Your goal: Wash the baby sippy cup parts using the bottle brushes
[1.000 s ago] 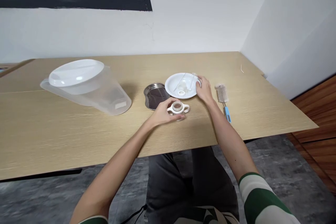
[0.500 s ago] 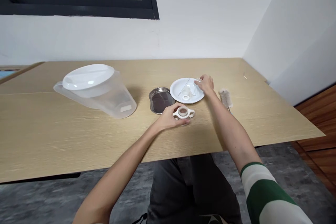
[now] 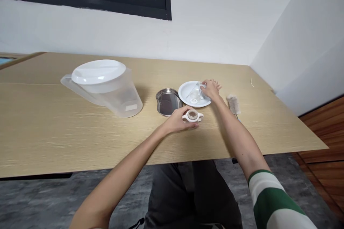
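Observation:
My left hand (image 3: 177,118) curls round a small white two-handled ring (image 3: 192,116) that rests on the wooden table (image 3: 80,132). Farther back, my right hand (image 3: 211,88) pinches a clear plastic piece (image 3: 196,92) tilted over the white plate (image 3: 188,103). A small white ring (image 3: 194,101) lies on that plate.
A steel kidney-shaped dish (image 3: 168,102) sits just left of the plate. A clear plastic jug with a white lid (image 3: 103,85) stands at the left. A bottle brush (image 3: 234,104) lies right of my right arm. White walls meet at the table's back right corner.
My right hand has lifted the clear piece up off the plate, tilting it. My left hand keeps its hold on the two-handled ring. The camera view has shifted slightly.

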`<state>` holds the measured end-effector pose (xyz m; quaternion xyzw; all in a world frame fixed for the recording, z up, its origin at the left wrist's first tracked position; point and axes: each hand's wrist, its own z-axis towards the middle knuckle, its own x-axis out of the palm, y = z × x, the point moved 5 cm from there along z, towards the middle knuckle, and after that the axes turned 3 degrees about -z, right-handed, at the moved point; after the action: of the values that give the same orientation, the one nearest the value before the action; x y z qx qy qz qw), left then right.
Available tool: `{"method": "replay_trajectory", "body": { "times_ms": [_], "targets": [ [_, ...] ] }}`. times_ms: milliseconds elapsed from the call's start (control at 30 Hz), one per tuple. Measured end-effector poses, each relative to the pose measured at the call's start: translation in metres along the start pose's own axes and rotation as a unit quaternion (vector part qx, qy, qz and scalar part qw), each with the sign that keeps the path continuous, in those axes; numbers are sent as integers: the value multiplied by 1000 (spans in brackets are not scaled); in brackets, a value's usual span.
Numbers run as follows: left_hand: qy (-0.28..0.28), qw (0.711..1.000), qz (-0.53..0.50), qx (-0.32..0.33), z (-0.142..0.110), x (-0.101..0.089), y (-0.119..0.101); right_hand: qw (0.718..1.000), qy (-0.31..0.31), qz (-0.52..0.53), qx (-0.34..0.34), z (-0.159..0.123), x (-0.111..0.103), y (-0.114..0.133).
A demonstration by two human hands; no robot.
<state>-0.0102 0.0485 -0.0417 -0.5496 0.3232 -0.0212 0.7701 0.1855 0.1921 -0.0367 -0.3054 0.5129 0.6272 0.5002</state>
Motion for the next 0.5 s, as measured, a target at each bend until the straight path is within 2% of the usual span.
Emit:
{"method": "replay_trajectory", "body": {
  "times_ms": [233, 500],
  "targets": [
    [-2, 1000, 3, 2, 0, 0, 0, 995, 68, -72, -6, 4, 4, 15],
    [-7, 1000, 3, 8, 0, 0, 0, 989, 86, -115, -34, 5, 7, 16]
  ]
}}
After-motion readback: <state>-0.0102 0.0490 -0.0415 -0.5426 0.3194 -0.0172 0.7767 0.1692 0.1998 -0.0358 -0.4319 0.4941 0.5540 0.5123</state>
